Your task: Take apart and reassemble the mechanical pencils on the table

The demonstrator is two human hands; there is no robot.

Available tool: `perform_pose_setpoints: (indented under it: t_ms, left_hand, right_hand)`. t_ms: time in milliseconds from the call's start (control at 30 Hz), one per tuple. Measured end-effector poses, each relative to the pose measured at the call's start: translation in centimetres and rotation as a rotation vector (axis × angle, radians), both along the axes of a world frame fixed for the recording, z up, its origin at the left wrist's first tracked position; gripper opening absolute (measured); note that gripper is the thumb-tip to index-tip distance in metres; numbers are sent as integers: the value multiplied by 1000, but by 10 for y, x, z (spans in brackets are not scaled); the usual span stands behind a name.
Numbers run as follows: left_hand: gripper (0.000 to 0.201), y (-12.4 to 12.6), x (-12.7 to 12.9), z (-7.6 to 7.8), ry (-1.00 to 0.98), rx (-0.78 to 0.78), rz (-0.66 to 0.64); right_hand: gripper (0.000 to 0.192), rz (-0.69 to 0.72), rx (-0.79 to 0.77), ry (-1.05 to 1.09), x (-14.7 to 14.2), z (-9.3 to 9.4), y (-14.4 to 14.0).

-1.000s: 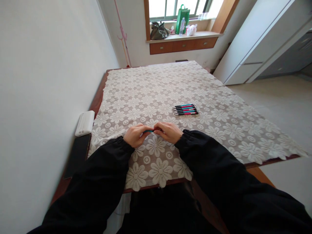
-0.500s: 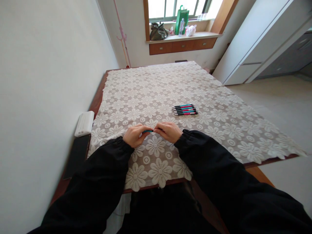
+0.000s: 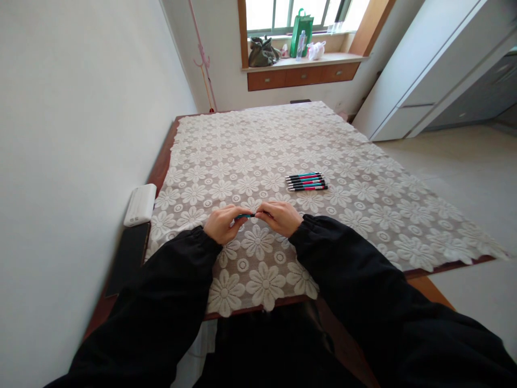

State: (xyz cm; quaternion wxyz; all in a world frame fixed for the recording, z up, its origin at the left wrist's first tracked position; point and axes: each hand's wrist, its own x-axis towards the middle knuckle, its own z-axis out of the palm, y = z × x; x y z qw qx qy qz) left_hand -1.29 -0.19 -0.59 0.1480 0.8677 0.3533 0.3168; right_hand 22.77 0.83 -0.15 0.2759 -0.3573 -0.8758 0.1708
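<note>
Your left hand point(image 3: 221, 223) pinches one end of a teal pen point(image 3: 244, 216) just above the worktop point(image 3: 258, 156); your right hand point(image 3: 279, 217) closes on the other end, seemingly the tip. It should be light, stiff, slick: grip the barrel. Five pens point(image 3: 307, 181) lie farther right.

Setting: room in a home, domestic furnishing throughout.

Wooden surface point(image 3: 159, 161) stands against a plain white wall, covered by a cream lace cloth with a daisy pattern point(image 3: 283, 145). Far end: bright window over a wooden sill with brown drawers point(image 3: 302, 73); on the sill an olive cloth bag point(image 3: 262, 52), a green paper carrier bag point(image 3: 302, 24) and a clear bottle point(image 3: 301, 46). Pink coat stand point(image 3: 202, 59) in the corner. White cupboard units point(image 3: 424, 70) to the right, pale tiled floor point(image 3: 476, 172).
</note>
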Motion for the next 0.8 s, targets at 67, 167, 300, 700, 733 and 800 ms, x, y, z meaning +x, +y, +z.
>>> perform_pose_setpoints:
  t_ms: [67,167,300,700,733,800]
  left_hand:
    - [20,0,0,0,-7,10,27]
    - [20,0,0,0,-29,25,72]
    - [20,0,0,0,-24,20,32]
    - [21,-1,0,2,-28,4,46]
    - [20,-1,0,2,-31,7,56]
    - [20,-1,0,1,-27,6,56]
  right_hand:
    - [18,-19,-3,4,0,0,0]
    - [22,-25,-4,48,0,0,-1]
    - [22,-37,-4,-17,0,0,-1]
    - [26,-78,-27,-45,0,2,-1]
    - [25,-69,-24,-27,0,2,-1]
    - [26,-59,-12,-30,0,2,0]
